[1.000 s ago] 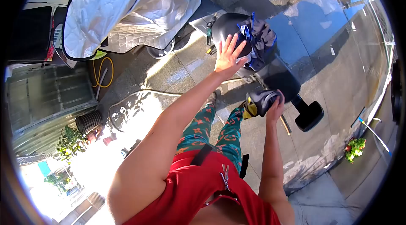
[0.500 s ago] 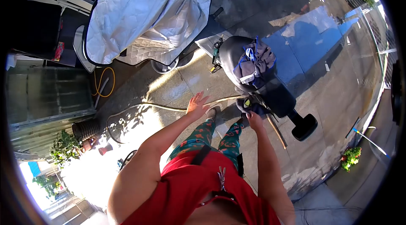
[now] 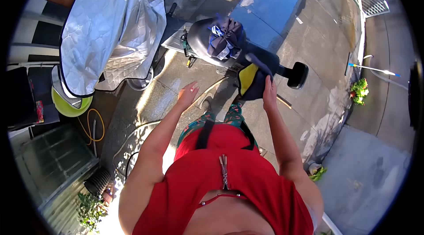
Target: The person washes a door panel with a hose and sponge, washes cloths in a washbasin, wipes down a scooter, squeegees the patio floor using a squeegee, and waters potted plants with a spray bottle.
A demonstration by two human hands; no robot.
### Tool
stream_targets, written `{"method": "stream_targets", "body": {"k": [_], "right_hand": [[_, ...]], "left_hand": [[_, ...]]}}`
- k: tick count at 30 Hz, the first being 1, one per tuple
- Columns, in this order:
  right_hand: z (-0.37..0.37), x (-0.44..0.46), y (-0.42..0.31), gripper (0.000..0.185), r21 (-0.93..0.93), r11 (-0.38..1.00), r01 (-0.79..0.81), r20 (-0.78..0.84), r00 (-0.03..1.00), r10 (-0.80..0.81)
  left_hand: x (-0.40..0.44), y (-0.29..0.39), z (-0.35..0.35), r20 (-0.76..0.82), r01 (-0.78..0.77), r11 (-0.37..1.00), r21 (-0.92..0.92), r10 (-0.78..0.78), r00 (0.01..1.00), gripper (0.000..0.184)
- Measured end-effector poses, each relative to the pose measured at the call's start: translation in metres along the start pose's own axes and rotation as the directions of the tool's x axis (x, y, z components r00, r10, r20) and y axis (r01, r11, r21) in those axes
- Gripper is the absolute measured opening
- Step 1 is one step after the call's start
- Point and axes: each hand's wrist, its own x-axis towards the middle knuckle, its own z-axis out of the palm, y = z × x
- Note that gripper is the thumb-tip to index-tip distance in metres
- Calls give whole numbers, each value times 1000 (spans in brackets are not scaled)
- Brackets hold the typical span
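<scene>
My right hand (image 3: 269,92) grips the edge of a dark cloth (image 3: 253,92) with a yellow area (image 3: 248,78) on it. The cloth hangs spread in front of a long black seat-like object (image 3: 261,58). On that object's rounded end rests a bunched dark cloth (image 3: 226,38) with blue edging and white labels. My left hand (image 3: 188,94) is held out over the paving, holding nothing, its fingers loosely bent and apart. A pale hose (image 3: 212,88) runs along the ground beyond it.
A silver quilted cover (image 3: 112,27) drapes over something large at the left. Nearby are a lime-green basin (image 3: 70,105) and a yellow hose (image 3: 102,124). A black padded piece (image 3: 298,75) juts out to the right. A blue-and-white pole (image 3: 375,69) lies by a plant (image 3: 359,91).
My right hand has lifted the dark cloth, and its yellow area now shows more widely. The view has shifted, and my left hand's spread fingers have relaxed.
</scene>
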Motion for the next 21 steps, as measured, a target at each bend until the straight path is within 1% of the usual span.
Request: {"method": "stream_targets", "body": {"k": [1,2,4,6,8,9,11,13,14,15,16,17,18,19,21], "right_hand": [[7,0,-19,44,24,1000,7,-20,1000,-6],[16,2,-38,42,46,996,71,-4,997,-71],[33,6,-69,39,94,976,199,29,979,-202],[45,12,-83,36,33,961,276,48,960,-277],[56,8,-93,33,7,941,337,93,937,-337],[63,5,-97,32,13,933,360,126,925,-359],[76,-7,-105,33,18,909,416,187,892,-412],[88,-24,-106,32,-36,893,448,203,879,-432],[91,-31,-104,33,-27,897,442,233,875,-424],[93,-37,-100,34,-19,900,436,260,871,-417],[95,-41,-92,41,-12,908,419,260,878,-401],[95,-49,-95,46,-29,876,481,283,845,-455],[93,-57,-100,49,-29,895,446,271,865,-422],[90,-64,-106,51,-25,912,409,257,885,-389],[85,-66,-104,55,3,919,393,221,896,-384]], "left_hand": [[-2,-1,0,-3,-10,1000,-11,10,1000,46],[-3,2,-3,30,-23,1000,-16,23,999,50],[1,-6,1,46,-34,996,-86,38,998,51],[4,-2,-4,81,-41,991,-131,51,995,52],[7,27,-16,140,-42,988,-152,63,988,56],[11,42,-17,110,-111,955,-275,146,983,59],[20,75,-15,34,-242,831,-501,298,954,65],[20,118,-25,-48,-389,760,-521,429,902,67],[18,142,-30,-86,-459,714,-528,493,866,69],[17,159,-30,-97,-473,625,-621,538,837,62],[22,159,-26,-45,-413,621,-666,520,853,58],[24,164,-26,8,-354,617,-703,505,863,54],[25,168,-29,28,-312,689,-655,434,901,46],[14,184,-41,8,-339,805,-486,392,920,37],[3,200,-50,-107,-424,825,-373,416,903,30]]}}
